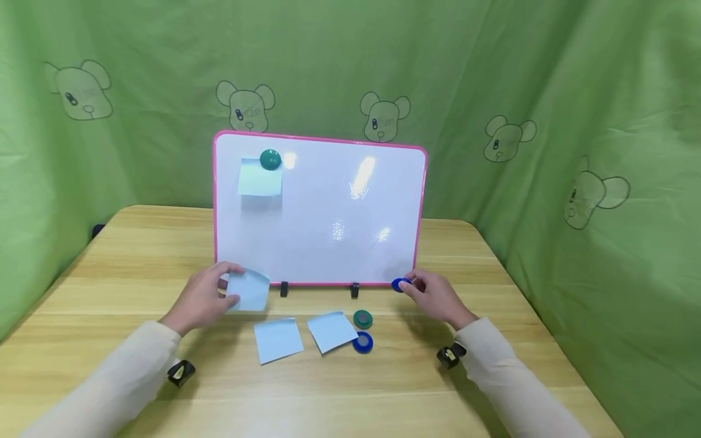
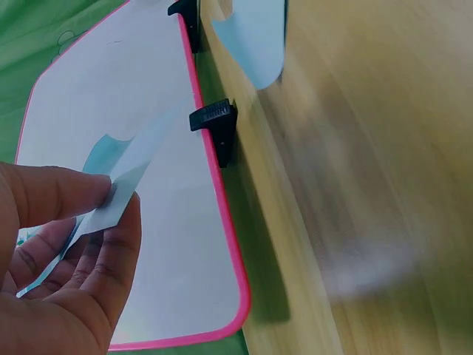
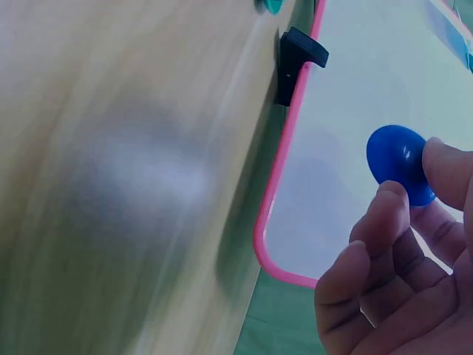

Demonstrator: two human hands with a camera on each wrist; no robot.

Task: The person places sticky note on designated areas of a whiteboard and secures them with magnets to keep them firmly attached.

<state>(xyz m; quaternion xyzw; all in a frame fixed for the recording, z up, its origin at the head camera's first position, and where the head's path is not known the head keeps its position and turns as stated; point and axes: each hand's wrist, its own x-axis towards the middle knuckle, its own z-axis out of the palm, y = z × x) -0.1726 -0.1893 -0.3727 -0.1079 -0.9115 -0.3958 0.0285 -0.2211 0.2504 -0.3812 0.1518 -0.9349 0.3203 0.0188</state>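
Note:
My left hand (image 1: 205, 297) pinches a light blue sticky note (image 1: 249, 290) in front of the lower left corner of a pink-framed whiteboard (image 1: 323, 243). In the left wrist view the held note (image 2: 131, 174) bends between thumb and fingers. Near the board's lower right corner, my right hand (image 1: 436, 296) holds a round blue magnet (image 1: 398, 285); the right wrist view shows that magnet (image 3: 399, 163) between thumb and fingertips. High on the board's left side, a green magnet (image 1: 271, 159) sits at the top edge of another sticky note (image 1: 260, 180).
Two more sticky notes (image 1: 278, 340) (image 1: 331, 332) lie on the wooden table (image 1: 306, 401). Beside them are a green magnet (image 1: 362, 319) and a blue magnet (image 1: 362, 342). Black clips (image 1: 283, 289) (image 1: 355, 290) hold the board's bottom edge. A green curtain (image 1: 328, 55) surrounds the table.

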